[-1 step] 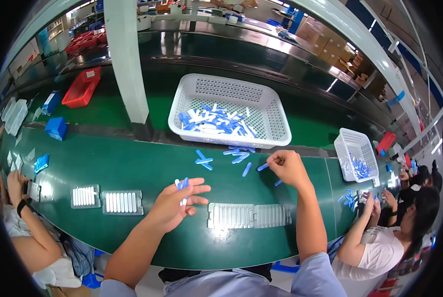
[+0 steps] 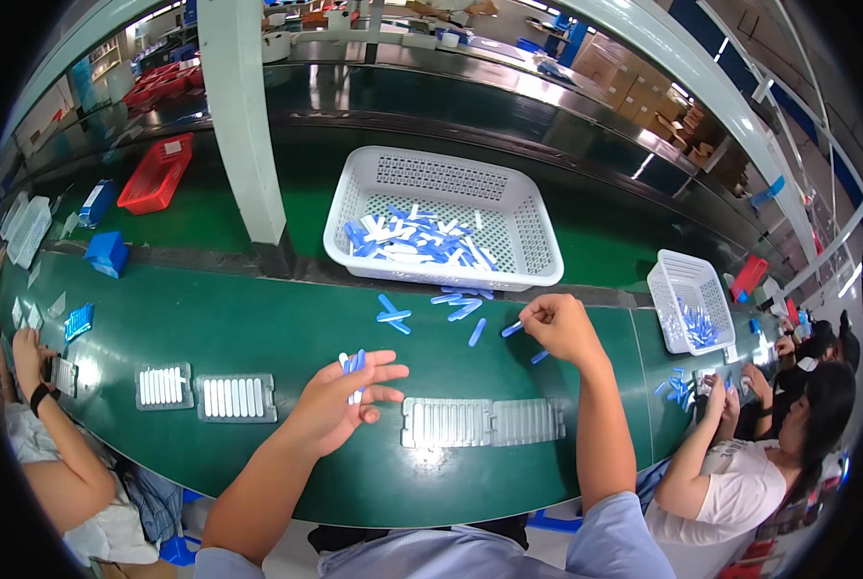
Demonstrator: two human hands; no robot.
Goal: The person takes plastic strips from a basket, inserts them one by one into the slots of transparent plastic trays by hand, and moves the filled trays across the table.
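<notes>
Trays of clear plastic (image 2: 448,423), two of them end to end and seemingly touching, lie toward the near edge of the desk (image 2: 383,487); glare lies across them, but their moulded slots appear to hold no strips. Just beyond and to the left of these, the left hand (image 2: 340,400) keeps a small bunch of blue and white strips (image 2: 357,365) clasped by the thumb, while its other fingers are spread and loosely bent. Farther toward the desk's left edge, two filled trays (image 2: 236,398) sit side by side, each bearing a row of white strips, so that part looks done. Nearer the far edge, the right hand (image 2: 559,326) has its fingers pinched together, apparently on the end of a blue strip (image 2: 512,329); another lies just below its fingertips. Loose blue strips (image 2: 466,307) are scattered between that hand and the far edge, some crossing one another. At the far edge stands a white perforated basket (image 2: 441,172) with a large heap of blue and white pieces, so plenty remains outside the trays.
</notes>
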